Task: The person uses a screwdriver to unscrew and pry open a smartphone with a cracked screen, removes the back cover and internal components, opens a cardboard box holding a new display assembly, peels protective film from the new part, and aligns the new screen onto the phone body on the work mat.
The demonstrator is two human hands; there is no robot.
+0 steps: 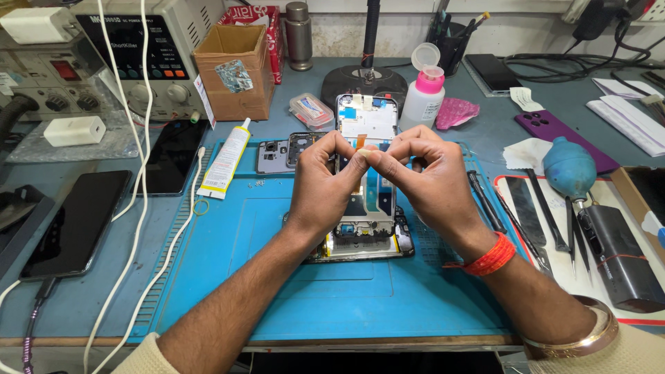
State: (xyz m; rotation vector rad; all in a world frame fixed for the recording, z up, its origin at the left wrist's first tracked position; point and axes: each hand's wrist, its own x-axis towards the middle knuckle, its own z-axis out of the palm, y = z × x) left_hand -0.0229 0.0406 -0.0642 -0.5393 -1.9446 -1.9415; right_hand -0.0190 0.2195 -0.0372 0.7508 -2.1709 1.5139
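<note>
- Two hands, ours: left hand (320, 181) and right hand (429, 179) pinch a small strip (363, 152) between closed fingertips.
- Phone (367, 201) lies opened on blue mat (312, 291), directly beneath.
- We judge reassembly unfinished: back cover (276, 156) sits apart.

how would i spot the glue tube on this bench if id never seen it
Start at the blue work mat in the middle of the bench and go to its upper left corner. The glue tube lies there slantwise, left of the left hand: long, white and yellow with a thin nozzle, unlike the dark flat phones nearby.
</note>
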